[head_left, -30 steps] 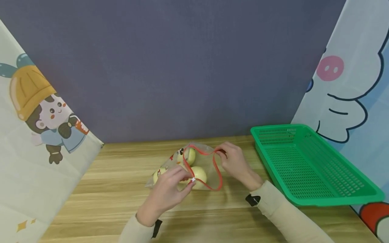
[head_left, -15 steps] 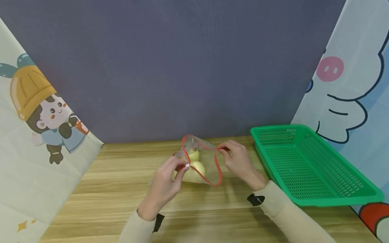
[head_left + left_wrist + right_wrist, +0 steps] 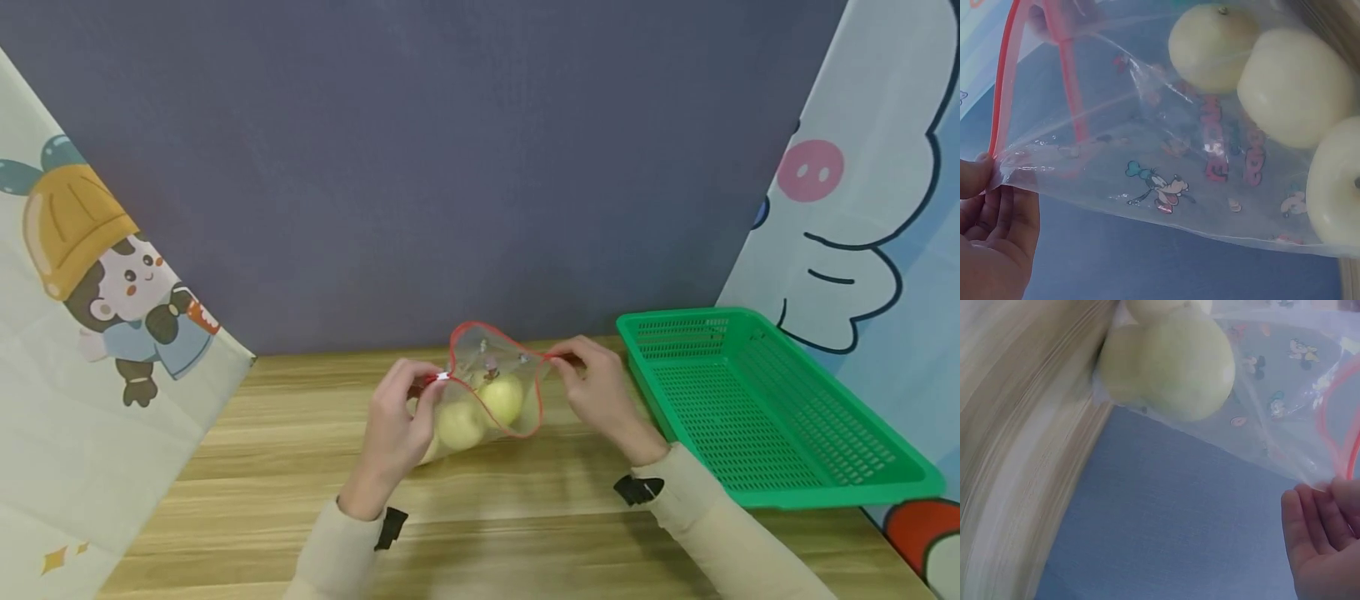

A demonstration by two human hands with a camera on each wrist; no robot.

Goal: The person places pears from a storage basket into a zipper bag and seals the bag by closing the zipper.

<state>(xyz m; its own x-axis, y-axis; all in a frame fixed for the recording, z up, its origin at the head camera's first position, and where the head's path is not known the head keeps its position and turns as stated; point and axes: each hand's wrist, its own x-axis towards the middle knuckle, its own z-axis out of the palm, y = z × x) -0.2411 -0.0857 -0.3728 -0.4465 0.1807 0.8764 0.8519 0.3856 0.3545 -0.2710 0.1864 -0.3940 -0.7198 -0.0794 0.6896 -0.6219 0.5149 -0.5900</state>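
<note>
A clear plastic zipper bag (image 3: 480, 367) with a red rim and printed cartoon figures stands with its mouth open in the head view. Inside it lie several pale yellow, apple-like fruits (image 3: 501, 398), low in the bag near the table. My left hand (image 3: 397, 421) pinches the left end of the rim, beside the white slider (image 3: 442, 377). At the opposite end, my right hand (image 3: 600, 396) pinches the rim between thumb and fingers. In the left wrist view, the fruits (image 3: 1294, 87) press against the film, and the left thumb and fingers grip the bag's corner.
A green perforated plastic basket (image 3: 780, 417) sits to the right, near the right forearm. The wooden tabletop (image 3: 247, 483) ends at a dark blue-grey backdrop (image 3: 480, 167). Cartoon-printed cloths (image 3: 67, 433) hang on both sides.
Both hands have risen and moved slightly apart, carrying the bag's mouth upward. The left hand has gone up and left. The fruits have shifted inside the bag.
</note>
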